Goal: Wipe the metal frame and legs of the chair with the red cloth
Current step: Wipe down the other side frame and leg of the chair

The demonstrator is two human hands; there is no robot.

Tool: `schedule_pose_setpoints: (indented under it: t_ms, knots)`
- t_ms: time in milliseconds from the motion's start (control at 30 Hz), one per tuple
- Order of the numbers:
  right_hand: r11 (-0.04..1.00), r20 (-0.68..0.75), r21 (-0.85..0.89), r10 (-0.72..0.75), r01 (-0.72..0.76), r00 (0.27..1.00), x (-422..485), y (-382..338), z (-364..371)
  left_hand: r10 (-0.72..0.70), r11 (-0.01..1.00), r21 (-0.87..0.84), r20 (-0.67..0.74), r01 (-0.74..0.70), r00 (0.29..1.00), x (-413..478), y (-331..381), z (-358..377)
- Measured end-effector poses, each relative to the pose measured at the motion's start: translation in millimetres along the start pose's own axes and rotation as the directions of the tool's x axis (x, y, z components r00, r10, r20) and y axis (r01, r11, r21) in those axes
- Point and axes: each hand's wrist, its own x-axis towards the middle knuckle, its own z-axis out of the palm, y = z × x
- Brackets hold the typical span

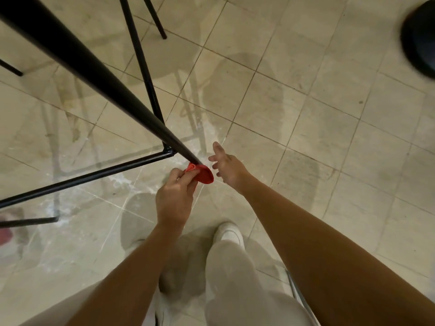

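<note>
Your left fingers [183,178] were curled in and pinched the red cloth [203,176], with the thumb side closed over its near fold. The cloth sat bunched against the very foot of the thick black chair leg [98,77], right where that leg met the tiled floor [306,128]. Behind those fingers your left hand [174,198] showed its back to the camera, the wrist straight and the forearm running down toward the lower left.

Your right fingers [217,148] were straight and spread apart, holding nothing. Your right hand [227,167] hovered just beside the leg's foot on its right, close to the cloth; you could not tell from this view whether a fingertip touched either one. That arm stretched long from the lower right corner.

To the left of the foot, two thin black crossbars [94,175] met at a welded joint [168,152] touching the thick leg, so that side was fenced by metal. More slim legs [155,18] stood well apart at the top. On the right the floor lay open as far as a blurred dark round object [421,36] in the far corner. Your white shoe [229,234] stood near, below the hands
</note>
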Motion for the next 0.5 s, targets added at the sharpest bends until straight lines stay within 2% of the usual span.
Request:
schedule_pose_setpoints:
  t_ms: [67, 133, 200, 233, 367, 433, 500]
  knots:
    - [1.000, 0.000, 0.006, -0.005, 0.005, 1.000, -5, -3, 1, -0.124, 0.984, -0.140, -0.086, 0.111, 0.989, -8, 5, -8]
    - [1.000, -0.005, 0.005, -0.014, 0.014, 1.000, -12, -5, 2, -0.356, 0.890, -0.348, -0.122, 0.296, 0.926, -13, 11, -15]
    - [1.000, -0.006, 0.005, -0.027, 0.027, 1.000, -18, -4, 0, -0.589, 0.651, -0.596, -0.006, 0.470, 0.808, -14, 22, -24]
    - [0.999, -0.007, 0.004, -0.034, 0.034, 0.999, -22, -3, -1, -0.640, 0.543, -0.669, 0.061, 0.507, 0.766, -13, 28, -29]
    - [0.997, -0.040, 0.012, -0.073, 0.073, 0.997, -32, -4, -5, -0.707, 0.159, -0.841, 0.269, 0.518, 0.654, -3, 51, -45]
    - [0.994, -0.068, 0.032, -0.102, 0.105, 0.992, -36, -6, -9, -0.664, -0.008, -0.881, 0.359, 0.474, 0.656, 1, 64, -52]
    - [0.990, -0.088, 0.052, -0.126, 0.131, 0.988, -39, -8, -13, -0.616, -0.122, -0.884, 0.424, 0.451, 0.664, 6, 75, -57]
